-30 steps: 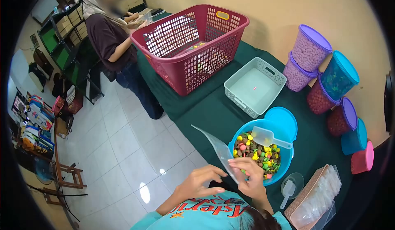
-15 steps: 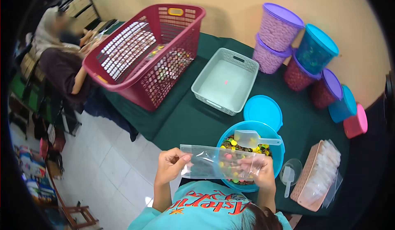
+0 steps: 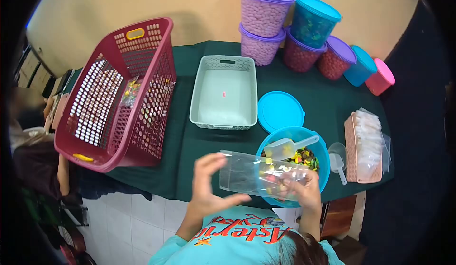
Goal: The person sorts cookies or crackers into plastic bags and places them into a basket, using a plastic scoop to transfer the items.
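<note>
A clear plastic bag stretches flat in front of my chest. My right hand grips its right end, fingers and thumb pinching the film. At the other end my left hand is open, thumb stuck out and fingers apart, its fingertips right by the bag's upper left corner. Behind and under the bag stands a blue tub of small brown, yellow and green candies, which show through the film. A translucent scoop rests across the top of the tub.
A blue lid lies behind the tub, beside a grey-green basket. At left stands a tall maroon basket with a filled packet inside. Several lidded containers line the wall. A pink basket holds clear bags. A person sits at far left.
My left hand has let go of the bag's left end and spread its fingers. My right hand keeps its hold. The view has turned to the right.
</note>
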`<state>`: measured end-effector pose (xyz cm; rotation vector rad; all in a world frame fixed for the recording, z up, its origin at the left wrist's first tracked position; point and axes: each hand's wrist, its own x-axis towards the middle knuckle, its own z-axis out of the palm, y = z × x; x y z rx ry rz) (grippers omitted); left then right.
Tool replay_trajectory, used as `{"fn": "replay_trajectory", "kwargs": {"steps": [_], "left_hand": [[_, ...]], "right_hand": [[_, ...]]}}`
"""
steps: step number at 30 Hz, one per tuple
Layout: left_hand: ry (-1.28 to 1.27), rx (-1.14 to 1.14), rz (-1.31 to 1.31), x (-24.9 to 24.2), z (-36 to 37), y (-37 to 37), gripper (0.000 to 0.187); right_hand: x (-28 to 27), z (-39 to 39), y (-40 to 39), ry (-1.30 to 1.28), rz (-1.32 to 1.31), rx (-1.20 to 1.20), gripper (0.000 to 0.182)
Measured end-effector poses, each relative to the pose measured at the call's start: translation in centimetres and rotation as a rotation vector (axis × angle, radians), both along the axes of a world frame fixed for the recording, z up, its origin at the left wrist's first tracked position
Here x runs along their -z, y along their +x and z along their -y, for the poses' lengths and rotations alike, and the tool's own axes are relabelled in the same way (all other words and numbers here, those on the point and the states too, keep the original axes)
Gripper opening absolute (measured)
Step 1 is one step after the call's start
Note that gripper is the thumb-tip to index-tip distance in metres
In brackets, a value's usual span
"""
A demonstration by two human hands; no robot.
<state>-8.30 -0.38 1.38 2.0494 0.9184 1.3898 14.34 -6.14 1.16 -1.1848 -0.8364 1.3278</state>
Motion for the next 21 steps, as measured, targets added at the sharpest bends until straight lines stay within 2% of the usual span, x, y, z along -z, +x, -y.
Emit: {"fn": "replay_trajectory", "kwargs": {"steps": [2, 3, 5, 7, 9, 10, 17, 18, 21], "left_hand": [[0.042, 0.256, -0.190, -0.3, 0.1, 1.1, 0.102], [0.022, 0.346, -0.334, 0.0, 0.3, 1.8, 0.106], [-0.007, 0.492, -0.478, 0.9, 0.5, 2.3, 0.107], [0.020, 0.505, -0.483, 2.0, 0.2, 2.0, 0.106], [-0.085, 0.530, -0.384, 2.1, -0.1, 1.5, 0.100], [-0.079, 0.536, -0.325, 2.3, -0.3, 1.5, 0.098], [-0.164, 0.622, -0.286, 3.6, -0.3, 0.9, 0.093], [-0.180, 0.632, -0.250, 3.7, -0.2, 0.9, 0.093], [-0.213, 0.590, -0.191, 3.9, 0.0, 1.2, 0.093]], "right_hand": [[1.0, 0.5, -1.7, 0.007, 0.076, -0.032, 0.020], [0.5, 0.7, -3.0, -0.016, 0.022, -0.008, 0.023], [1.4, 1.3, -4.1, 0.051, 0.086, -0.060, 0.026], [1.6, 1.6, -4.8, 0.070, 0.140, -0.039, 0.027], [2.1, 2.0, -5.0, 0.014, 0.017, -0.009, 0.017], [1.4, 2.1, -5.3, -0.027, 0.055, 0.039, 0.012], [0.6, 2.4, -4.9, -0.083, 0.261, 0.060, 0.008], [0.1, 2.1, -4.8, -0.090, 0.230, 0.100, 0.006], [0.7, 2.0, -3.6, -0.009, 0.292, 0.107, 0.006]]}}
